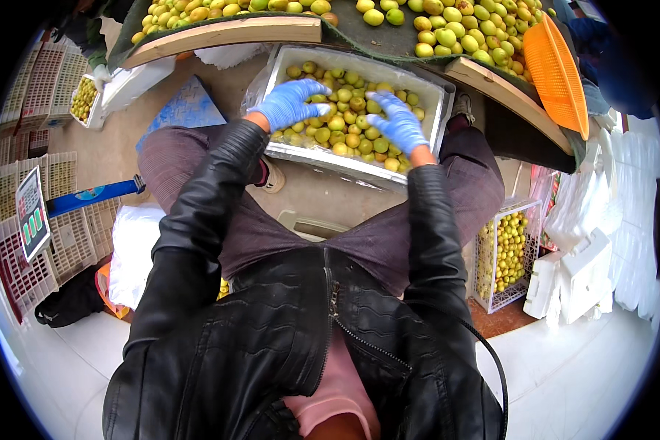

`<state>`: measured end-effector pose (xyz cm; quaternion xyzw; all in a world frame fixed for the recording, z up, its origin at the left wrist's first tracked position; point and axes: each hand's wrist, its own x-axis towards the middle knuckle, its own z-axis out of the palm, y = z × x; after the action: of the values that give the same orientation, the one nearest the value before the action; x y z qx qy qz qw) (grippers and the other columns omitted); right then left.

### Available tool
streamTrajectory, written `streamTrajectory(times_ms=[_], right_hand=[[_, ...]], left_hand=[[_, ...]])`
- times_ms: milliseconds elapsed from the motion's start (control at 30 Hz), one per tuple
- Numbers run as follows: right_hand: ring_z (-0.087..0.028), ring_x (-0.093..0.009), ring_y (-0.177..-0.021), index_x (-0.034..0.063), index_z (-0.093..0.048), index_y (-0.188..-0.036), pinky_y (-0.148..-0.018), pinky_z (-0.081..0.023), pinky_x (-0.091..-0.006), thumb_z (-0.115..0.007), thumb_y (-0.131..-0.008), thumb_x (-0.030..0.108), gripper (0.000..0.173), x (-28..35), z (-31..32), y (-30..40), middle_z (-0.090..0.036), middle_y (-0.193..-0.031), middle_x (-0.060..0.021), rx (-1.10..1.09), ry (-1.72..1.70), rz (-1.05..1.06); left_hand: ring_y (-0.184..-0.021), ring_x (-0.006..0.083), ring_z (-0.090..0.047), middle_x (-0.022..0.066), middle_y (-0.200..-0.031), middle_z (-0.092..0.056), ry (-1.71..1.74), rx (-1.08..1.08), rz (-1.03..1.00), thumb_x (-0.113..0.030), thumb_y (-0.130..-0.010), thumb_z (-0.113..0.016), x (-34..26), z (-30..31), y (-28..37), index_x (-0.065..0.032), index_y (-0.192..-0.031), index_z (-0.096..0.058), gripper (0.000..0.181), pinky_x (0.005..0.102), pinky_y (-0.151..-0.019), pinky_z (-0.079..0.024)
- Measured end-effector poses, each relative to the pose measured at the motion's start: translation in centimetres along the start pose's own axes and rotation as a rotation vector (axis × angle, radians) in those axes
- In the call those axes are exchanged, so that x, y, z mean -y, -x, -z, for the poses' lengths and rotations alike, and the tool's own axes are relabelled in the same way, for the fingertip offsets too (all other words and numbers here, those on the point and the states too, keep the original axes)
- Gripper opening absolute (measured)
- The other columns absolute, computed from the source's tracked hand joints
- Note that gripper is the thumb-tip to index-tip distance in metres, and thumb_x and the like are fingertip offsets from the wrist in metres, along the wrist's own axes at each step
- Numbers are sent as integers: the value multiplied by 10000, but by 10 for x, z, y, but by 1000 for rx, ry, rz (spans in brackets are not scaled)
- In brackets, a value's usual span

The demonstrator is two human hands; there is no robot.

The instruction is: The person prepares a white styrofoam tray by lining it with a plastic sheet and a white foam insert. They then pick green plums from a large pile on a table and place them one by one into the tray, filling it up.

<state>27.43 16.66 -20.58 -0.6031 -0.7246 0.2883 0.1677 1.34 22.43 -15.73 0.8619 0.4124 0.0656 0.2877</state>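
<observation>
A white foam box (357, 169) lined with clear plastic stands on the floor between my knees, filled with small yellow-green round fruits (336, 122). Over its left part is my left hand (290, 103) in a blue glove with pale fingertips, its fingers apart above the fruits. My right hand (399, 122), gloved alike, reaches over the right part, fingers spread. Neither hand holds a fruit that I can see; whether the fingertips touch the fruits I cannot tell.
Beyond the box, a wood-edged sorting table (225, 34) bears more fruits and an orange plastic basket (555, 74). A scale with a display (33, 214) and stacked crates (69, 236) are at left. A fruit-filled crate (507, 253) and foam pieces (575, 275) stand at right. Another person is partly visible upper right.
</observation>
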Motion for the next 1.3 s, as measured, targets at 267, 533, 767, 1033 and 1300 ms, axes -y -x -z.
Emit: streamTrajectory(times_ms=[267,533,767,1033,1300], right_hand=[[-226,-297,-1367,330,-351,-1385,-1077,-180,-520,-554,-852,380,573,25,-50,11,-250,-1483,-80,52,604,-95],[-311,-334,-1319,323,-346,-1387,-1031,-278,-513,-547,-851,400,578,26,-10,41,-287,-1466,-94,223,653,-287],[-540,-282,-1103,111,-555,-1211,-934,-428,-361,-559,-867,229,364,74,78,10,-560,-1199,-149,-276,32,182],[-479,-314,-1189,47,-480,-1277,-984,-389,-367,-550,-881,312,482,56,156,-105,-505,-1279,-182,-466,82,56],[-329,-365,-1299,56,-360,-1369,-1066,-290,-398,-470,-905,418,599,35,126,-186,-304,-1414,-247,-443,-29,-47]], left_hand=[[-1380,331,-192,43,-1519,-167,-433,196,156,-433,-812,-600,-5,-68,10,-330,-1448,-183,767,539,-1074,-210],[-1254,330,-384,105,-1464,-276,-502,150,168,-329,-808,-609,23,-56,41,-235,-1360,-419,592,422,-1015,-336],[-1107,324,-505,141,-1259,-504,-243,-570,-192,-273,-865,-575,-13,36,28,-114,-1273,-507,443,401,-950,-407],[-1083,350,-527,173,-1176,-566,-276,-472,575,-475,-889,-473,56,143,-53,-80,-1205,-537,509,434,-923,-416],[-1201,344,-458,199,-1292,-480,-196,-308,678,-607,-882,-352,70,146,-103,-81,-1323,-446,692,463,-1000,-343]])
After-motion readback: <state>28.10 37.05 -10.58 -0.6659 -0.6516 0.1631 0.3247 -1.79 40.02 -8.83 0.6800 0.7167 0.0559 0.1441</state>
